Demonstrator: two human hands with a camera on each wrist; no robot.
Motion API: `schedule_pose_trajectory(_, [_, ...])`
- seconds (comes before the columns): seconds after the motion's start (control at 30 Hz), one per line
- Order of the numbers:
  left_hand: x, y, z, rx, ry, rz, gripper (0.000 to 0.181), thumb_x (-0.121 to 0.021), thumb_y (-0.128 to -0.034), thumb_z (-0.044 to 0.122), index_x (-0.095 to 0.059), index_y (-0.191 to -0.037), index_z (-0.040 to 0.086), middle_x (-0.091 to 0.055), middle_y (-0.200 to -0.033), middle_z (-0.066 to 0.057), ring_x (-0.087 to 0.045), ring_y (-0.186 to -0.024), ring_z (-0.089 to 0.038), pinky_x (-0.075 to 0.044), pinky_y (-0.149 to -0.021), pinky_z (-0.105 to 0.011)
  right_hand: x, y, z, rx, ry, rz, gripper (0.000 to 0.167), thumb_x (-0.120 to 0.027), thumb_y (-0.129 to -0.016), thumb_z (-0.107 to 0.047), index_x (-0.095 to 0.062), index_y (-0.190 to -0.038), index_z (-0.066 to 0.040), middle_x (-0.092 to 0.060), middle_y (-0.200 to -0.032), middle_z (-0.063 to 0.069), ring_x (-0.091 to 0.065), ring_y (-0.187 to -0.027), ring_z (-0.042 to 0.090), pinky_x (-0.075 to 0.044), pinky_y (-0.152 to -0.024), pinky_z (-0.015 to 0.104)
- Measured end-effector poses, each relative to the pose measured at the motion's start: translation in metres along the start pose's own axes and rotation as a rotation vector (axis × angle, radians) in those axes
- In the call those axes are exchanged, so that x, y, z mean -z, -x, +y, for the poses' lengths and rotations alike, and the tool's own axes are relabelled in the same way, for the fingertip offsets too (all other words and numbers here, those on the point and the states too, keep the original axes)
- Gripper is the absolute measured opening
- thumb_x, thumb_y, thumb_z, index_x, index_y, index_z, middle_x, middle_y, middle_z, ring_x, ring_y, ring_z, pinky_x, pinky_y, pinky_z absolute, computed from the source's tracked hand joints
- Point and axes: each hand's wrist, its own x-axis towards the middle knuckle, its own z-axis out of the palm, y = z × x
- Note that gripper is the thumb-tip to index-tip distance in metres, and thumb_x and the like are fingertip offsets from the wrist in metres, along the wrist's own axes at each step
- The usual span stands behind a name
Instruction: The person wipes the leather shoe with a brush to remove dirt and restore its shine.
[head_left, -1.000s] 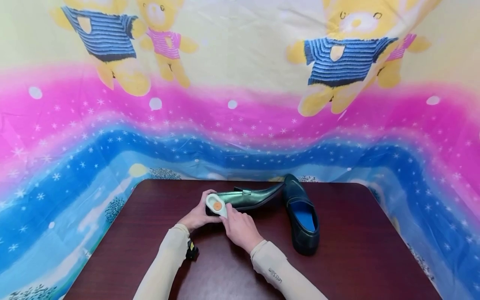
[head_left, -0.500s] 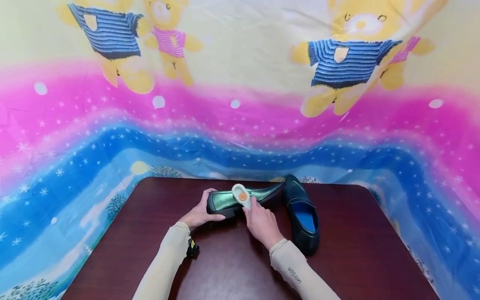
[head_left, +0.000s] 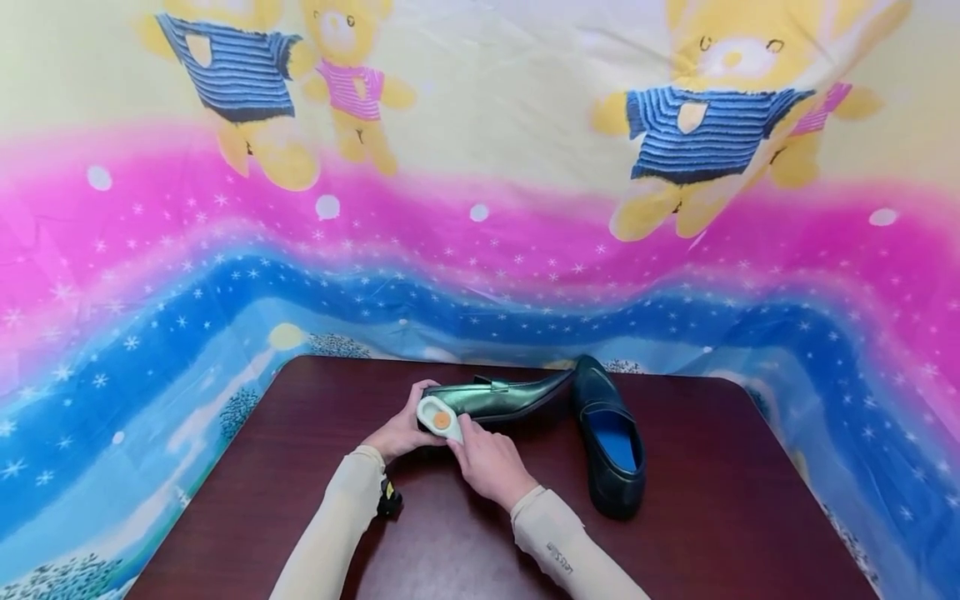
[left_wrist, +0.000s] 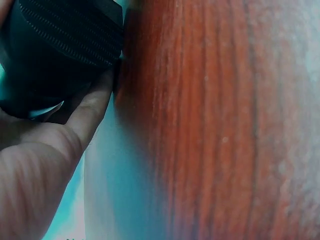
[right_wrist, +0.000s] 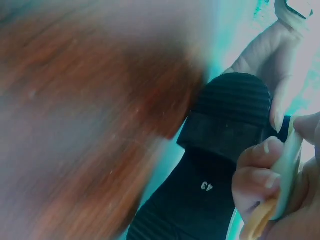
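Observation:
A dark green-black loafer [head_left: 517,402] lies tipped on its side, its toe pointing right. My left hand [head_left: 396,429] grips it by the heel; in the left wrist view the fingers wrap around the ridged heel [left_wrist: 65,45]. My right hand [head_left: 493,460] pinches a small pale, oval-headed tool [head_left: 435,414] with an orange disc by its narrow end. The tool is over the shoe's heel end; its underside is hidden, so its exact kind and contact do not show. Facing the right wrist camera is the black sole [right_wrist: 200,192], marked with a number.
A second dark loafer [head_left: 600,396] with a blue insole stands upright on the right, its toe close to the held shoe's toe. The dark red-brown table [head_left: 697,483] carries both. Behind hangs a cloth [head_left: 525,233] printed with bears.
The right hand moved the tool rightward along the shoe to its middle, then back left to the heel. The left hand kept its grip while the shoe's tilt shifted slightly.

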Motion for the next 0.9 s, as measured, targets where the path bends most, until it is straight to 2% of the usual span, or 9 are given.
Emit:
schedule_pose_trajectory(0.17, [0.000,-0.001,0.002,0.038,0.016,0.012,0.099,-0.090,-0.0812,0.015,-0.022,-0.154,0.022,-0.042,-0.150,-0.013,-0.048,-0.131,-0.027,-0.036,-0.111,-0.037,0.005,0.008,0.015,-0.053,0.016,0.041,0.025,-0.058,-0.106,-0.033,-0.048,-0.109,-0.010,-0.054,-0.077,0.001,-0.048,-0.054,0.020,-0.036,-0.048,0.031])
schedule_pose_trajectory(0.37, [0.000,0.000,0.002,0.075,0.009,0.004,0.100,-0.089,-0.0823,0.021,-0.020,-0.155,0.023,-0.040,-0.152,-0.016,-0.052,-0.126,-0.028,-0.041,-0.107,-0.039,0.019,0.025,0.041,-0.193,0.030,0.063,0.027,-0.061,-0.105,-0.033,-0.049,-0.109,-0.010,-0.052,-0.074,0.002,-0.044,-0.052,0.019,-0.034,-0.047,0.032])
schedule_pose_trajectory(0.5, [0.000,0.000,0.002,0.093,0.025,0.002,0.100,-0.088,-0.0826,0.020,-0.020,-0.155,0.025,-0.040,-0.152,-0.017,-0.054,-0.124,-0.029,-0.043,-0.105,-0.038,0.027,0.032,0.050,-0.260,0.041,0.084,0.027,-0.063,-0.104,-0.032,-0.049,-0.107,-0.009,-0.053,-0.074,0.005,-0.043,-0.051,0.020,-0.035,-0.047,0.033])
schedule_pose_trajectory(0.7, [-0.001,-0.001,0.003,0.114,0.048,0.009,0.100,-0.090,-0.0815,0.022,-0.022,-0.154,0.030,-0.043,-0.150,-0.013,-0.055,-0.123,-0.028,-0.043,-0.105,-0.038,0.026,0.030,0.039,-0.258,-0.027,0.145,0.028,-0.061,-0.105,-0.031,-0.052,-0.111,-0.005,-0.056,-0.083,0.007,-0.050,-0.053,0.020,-0.041,-0.049,0.034])
schedule_pose_trajectory(0.9, [0.000,0.000,0.003,0.106,0.029,0.018,0.103,-0.091,-0.0809,0.022,-0.020,-0.156,0.026,-0.041,-0.153,-0.012,-0.048,-0.133,-0.028,-0.037,-0.113,-0.044,0.018,0.009,0.006,-0.159,-0.054,0.166,0.027,-0.061,-0.105,-0.031,-0.055,-0.112,-0.006,-0.058,-0.089,0.007,-0.055,-0.057,0.023,-0.045,-0.052,0.035])
